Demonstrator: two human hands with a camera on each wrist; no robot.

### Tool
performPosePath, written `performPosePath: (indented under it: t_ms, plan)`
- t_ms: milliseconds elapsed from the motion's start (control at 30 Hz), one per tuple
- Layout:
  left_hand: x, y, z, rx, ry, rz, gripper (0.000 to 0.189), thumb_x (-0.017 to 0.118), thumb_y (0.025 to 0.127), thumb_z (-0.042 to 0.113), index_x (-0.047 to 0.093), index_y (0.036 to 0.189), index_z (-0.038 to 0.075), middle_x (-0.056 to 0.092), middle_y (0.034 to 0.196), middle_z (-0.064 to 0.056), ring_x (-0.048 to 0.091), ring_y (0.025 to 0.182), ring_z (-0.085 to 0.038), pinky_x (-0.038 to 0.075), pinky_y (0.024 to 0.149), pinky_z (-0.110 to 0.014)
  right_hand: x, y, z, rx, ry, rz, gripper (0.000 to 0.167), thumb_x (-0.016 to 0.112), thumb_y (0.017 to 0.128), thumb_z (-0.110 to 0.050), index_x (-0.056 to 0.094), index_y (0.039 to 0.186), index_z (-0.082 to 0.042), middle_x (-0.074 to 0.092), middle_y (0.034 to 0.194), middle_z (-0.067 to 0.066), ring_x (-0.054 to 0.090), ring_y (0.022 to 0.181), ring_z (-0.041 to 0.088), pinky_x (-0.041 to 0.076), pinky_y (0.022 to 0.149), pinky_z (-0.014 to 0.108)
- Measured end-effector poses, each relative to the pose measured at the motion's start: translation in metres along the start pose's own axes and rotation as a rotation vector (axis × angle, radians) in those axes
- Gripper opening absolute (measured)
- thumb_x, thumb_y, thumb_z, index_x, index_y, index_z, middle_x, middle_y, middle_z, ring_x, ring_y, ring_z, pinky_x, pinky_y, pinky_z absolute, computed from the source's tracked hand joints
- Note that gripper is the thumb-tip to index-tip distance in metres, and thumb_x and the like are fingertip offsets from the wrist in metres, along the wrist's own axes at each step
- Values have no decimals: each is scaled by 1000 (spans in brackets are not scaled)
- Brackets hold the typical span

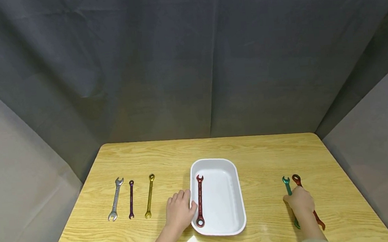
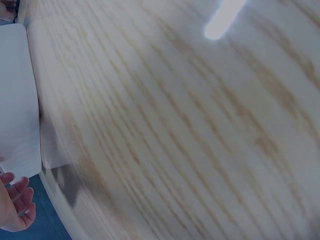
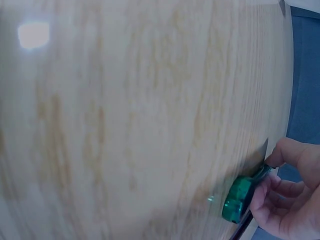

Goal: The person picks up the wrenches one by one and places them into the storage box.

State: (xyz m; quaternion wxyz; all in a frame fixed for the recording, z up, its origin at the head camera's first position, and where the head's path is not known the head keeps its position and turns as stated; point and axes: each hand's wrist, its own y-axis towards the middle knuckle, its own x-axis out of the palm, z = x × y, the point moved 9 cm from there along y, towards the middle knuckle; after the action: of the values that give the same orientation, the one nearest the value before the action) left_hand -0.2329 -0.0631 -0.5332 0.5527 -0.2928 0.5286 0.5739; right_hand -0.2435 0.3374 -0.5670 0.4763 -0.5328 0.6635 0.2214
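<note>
My left hand (image 1: 179, 211) holds the left rim of a white tray (image 1: 240, 193), its thumb over the edge; the left wrist view shows this hand (image 2: 17, 205) beside the tray's wall (image 2: 20, 100). Inside the tray, along its left side, lies a dark red combination wrench (image 1: 200, 201). At the right, my right hand (image 1: 301, 200) pinches the middle of a green combination wrench (image 1: 287, 186). The right wrist view has the green wrench's ring end (image 3: 238, 199) close to the table, below the fingers. An orange-red wrench (image 1: 319, 220) lies just right of it, partly hidden by the hand.
Left of the tray lie a silver open-end wrench (image 1: 116, 200), a small purple wrench (image 1: 131, 199) and a gold wrench (image 1: 150, 196), side by side on the wooden table (image 1: 259, 150). Grey curtains (image 1: 154, 63) stand behind and at both sides.
</note>
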Motion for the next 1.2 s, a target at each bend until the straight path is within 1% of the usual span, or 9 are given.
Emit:
performPosePath:
  t_ms: [167, 433, 633, 733, 800, 867, 967, 1067, 1200]
  plan:
    - [-1, 0, 0, -6, 9, 7, 28, 55, 82, 32, 56, 101, 11, 56, 83, -4, 52, 74, -21, 41, 67, -35, 1, 1, -1, -18, -9, -2, 29, 63, 77, -17, 44, 59, -5, 41, 54, 4, 42, 51, 20, 33, 44, 29]
    - [-1, 0, 0, -7, 16, 16, 28, 55, 82, 32, 56, 101, 12, 58, 85, -5, 52, 75, -22, 41, 67, -35, 1, 1, -2, -28, -12, 1, 28, 62, 76, -16, 44, 59, -4, 41, 55, 5, 42, 51, 20, 33, 45, 30]
    - [-1, 0, 0, -11, 14, 13, 27, 55, 82, 32, 55, 100, 12, 57, 83, -4, 51, 73, -21, 40, 66, -35, 2, 2, -2, -58, 6, 24, 28, 63, 75, -15, 42, 57, -7, 39, 53, 3, 40, 51, 20, 31, 45, 30]
    - [-1, 0, 0, -11, 14, 13, 27, 55, 82, 32, 56, 100, 12, 56, 83, -4, 51, 72, -21, 40, 65, -34, 3, 3, -3, -65, 10, 42, 32, 64, 74, -15, 38, 56, -9, 34, 53, 1, 36, 51, 18, 28, 45, 29]
    - [-1, 0, 0, -11, 13, 14, 27, 55, 82, 32, 56, 100, 12, 57, 83, -5, 51, 72, -21, 40, 65, -34, 2, 4, -5, -76, 15, 53, 32, 64, 74, -15, 38, 56, -10, 34, 52, 0, 36, 51, 17, 27, 45, 28]
    - [-1, 0, 0, -9, 11, 14, 28, 56, 82, 32, 56, 101, 11, 57, 84, -5, 51, 73, -21, 40, 65, -34, 2, 4, -6, -82, 26, 61, 30, 64, 74, -15, 39, 58, -8, 35, 52, 0, 37, 50, 17, 28, 45, 28]
    - [-1, 0, 0, -7, 12, 12, 28, 56, 82, 32, 56, 102, 12, 58, 85, -5, 52, 74, -21, 40, 66, -34, 0, 3, -10, -90, 37, 65, 23, 64, 74, -15, 46, 64, -4, 42, 55, 2, 42, 51, 19, 30, 46, 28]
    - [0, 0, 0, -5, 12, 10, 29, 56, 82, 32, 56, 103, 12, 58, 86, -5, 53, 75, -22, 41, 67, -35, -1, 2, -13, -90, 35, 61, 21, 65, 74, -15, 49, 69, -2, 44, 57, 3, 43, 53, 19, 31, 46, 29]
    - [0, 0, -1, -8, 10, 7, 29, 55, 82, 32, 56, 102, 11, 58, 86, -5, 53, 75, -22, 41, 67, -35, -1, 1, -19, -94, 37, 47, 21, 64, 75, -16, 50, 71, 0, 45, 57, 4, 43, 51, 19, 32, 45, 29]
